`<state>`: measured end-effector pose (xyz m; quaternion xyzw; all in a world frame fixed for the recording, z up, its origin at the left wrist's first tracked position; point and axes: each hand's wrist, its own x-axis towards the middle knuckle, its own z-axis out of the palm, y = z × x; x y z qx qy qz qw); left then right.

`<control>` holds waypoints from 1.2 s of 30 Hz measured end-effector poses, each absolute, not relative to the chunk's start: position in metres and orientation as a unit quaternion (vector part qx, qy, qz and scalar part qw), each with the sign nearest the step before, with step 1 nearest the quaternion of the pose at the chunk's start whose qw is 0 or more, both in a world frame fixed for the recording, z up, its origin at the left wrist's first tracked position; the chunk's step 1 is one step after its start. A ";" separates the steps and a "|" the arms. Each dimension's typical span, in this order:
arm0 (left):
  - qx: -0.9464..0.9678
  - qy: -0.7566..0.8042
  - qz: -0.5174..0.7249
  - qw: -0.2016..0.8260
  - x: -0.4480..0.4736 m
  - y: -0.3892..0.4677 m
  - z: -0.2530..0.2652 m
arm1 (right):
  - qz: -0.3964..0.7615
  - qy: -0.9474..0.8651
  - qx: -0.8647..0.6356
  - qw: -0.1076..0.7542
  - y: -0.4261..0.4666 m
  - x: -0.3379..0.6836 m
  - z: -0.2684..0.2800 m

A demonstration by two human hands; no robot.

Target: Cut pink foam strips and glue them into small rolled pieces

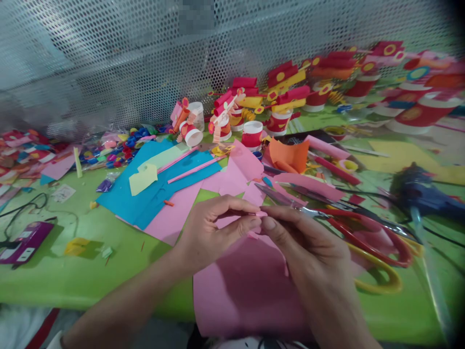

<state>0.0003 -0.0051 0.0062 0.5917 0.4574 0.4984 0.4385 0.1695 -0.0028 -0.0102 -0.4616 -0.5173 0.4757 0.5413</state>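
Between the fingertips of my two hands is a small strip of pink paper (260, 214), mostly hidden by the fingers. My left hand (218, 228) pinches its left side with thumb and forefinger. From the right, my right hand (308, 247) pinches it the same way. Below them a large sheet of pink paper (240, 295) lies at the table's front edge. Scissors with red handles (390, 242) and a pair with yellow handles (385, 281) lie just right of my right hand.
A blue sheet (145, 213) with paper scraps lies left of centre. Decorated paper cups (252, 134) line the back by a perforated metal panel (119, 63). A dark glue gun (425, 189) with a clear glue stick is at right. A purple power strip (29, 242) sits left on the green table (119, 271).
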 end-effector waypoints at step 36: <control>0.583 0.449 0.486 0.472 0.003 -0.003 0.002 | 0.488 -0.513 -0.491 0.508 0.001 0.168 -0.015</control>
